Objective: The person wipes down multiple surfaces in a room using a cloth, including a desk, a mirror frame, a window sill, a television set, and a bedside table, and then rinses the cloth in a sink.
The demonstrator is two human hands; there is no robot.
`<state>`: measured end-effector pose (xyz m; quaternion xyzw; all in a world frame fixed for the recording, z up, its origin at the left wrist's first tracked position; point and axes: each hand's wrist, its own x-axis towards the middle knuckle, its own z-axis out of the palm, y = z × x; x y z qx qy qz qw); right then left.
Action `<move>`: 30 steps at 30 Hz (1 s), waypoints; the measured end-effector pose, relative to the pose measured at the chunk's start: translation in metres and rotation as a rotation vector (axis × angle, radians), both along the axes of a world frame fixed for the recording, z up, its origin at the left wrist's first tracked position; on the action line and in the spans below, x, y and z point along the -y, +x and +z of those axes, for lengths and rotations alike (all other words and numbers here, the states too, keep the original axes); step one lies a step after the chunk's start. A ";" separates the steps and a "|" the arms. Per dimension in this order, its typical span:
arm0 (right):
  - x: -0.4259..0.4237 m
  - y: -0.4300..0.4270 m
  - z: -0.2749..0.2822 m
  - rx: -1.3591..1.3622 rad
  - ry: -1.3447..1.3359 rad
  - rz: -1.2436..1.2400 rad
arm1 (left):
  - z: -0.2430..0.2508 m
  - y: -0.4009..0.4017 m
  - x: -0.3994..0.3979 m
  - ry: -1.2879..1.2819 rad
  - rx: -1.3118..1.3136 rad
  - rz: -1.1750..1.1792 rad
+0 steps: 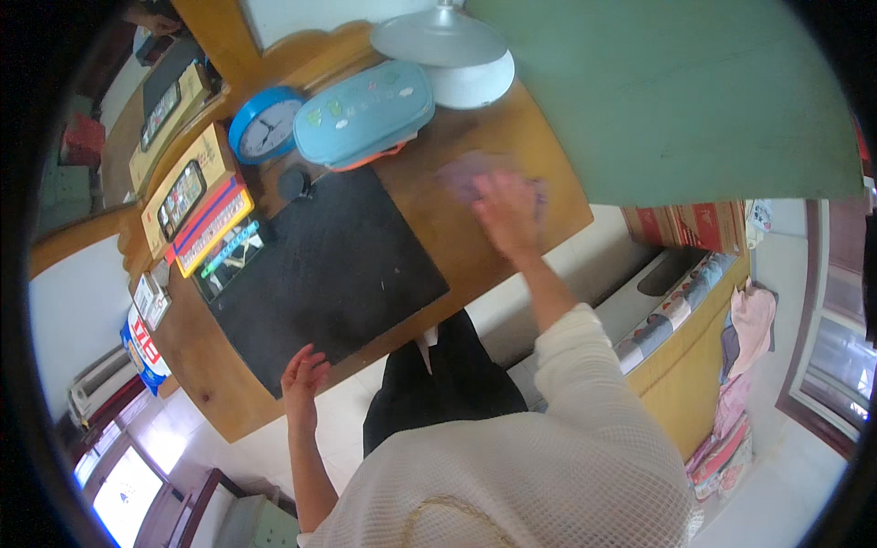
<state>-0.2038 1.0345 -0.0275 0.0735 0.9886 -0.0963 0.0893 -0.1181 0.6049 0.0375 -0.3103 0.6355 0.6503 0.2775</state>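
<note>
My right hand presses a purple cloth onto the bare right part of a brown wooden desk. Both the hand and the cloth are blurred. At the desk's front edge, my left hand hovers by the near corner of a black desk mat, fingers loosely bent and nothing in them. Beyond the mat lies a light-blue pencil case, with something orange under it. A small round black object sits at the mat's far edge.
A blue round clock and a desk lamp stand at the back. To the left, a phone rests on a cardboard box beside books. A mirror rises behind; a green panel adjoins the desk's right side.
</note>
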 end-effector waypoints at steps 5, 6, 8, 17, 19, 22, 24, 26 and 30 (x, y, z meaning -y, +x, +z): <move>-0.063 0.060 -0.076 -0.239 0.210 -0.386 | -0.013 -0.020 -0.050 -0.005 -0.010 -0.073; -0.050 0.063 -0.075 -0.152 0.241 -0.259 | -0.015 -0.023 -0.060 -0.008 0.012 -0.081; -0.034 0.047 -0.063 -0.142 0.131 0.081 | -0.023 -0.026 -0.079 0.000 0.037 -0.136; -0.087 -0.111 -0.042 -0.337 -0.123 0.502 | -0.021 -0.068 -0.178 0.062 0.023 -0.199; -0.094 -0.114 -0.044 -0.325 -0.107 0.467 | -0.019 -0.066 -0.183 0.056 0.012 -0.161; -0.095 -0.107 -0.047 -0.327 -0.018 0.304 | -0.022 -0.062 -0.187 0.043 0.060 -0.185; -0.089 -0.089 -0.050 -0.337 0.041 0.199 | -0.019 -0.058 -0.185 0.042 0.034 -0.174; -0.075 -0.059 -0.055 -0.344 0.055 -0.090 | -0.021 -0.046 -0.176 0.034 0.035 -0.120; -0.024 -0.006 -0.062 -0.263 0.106 -0.040 | -0.027 -0.030 -0.161 0.010 0.093 -0.025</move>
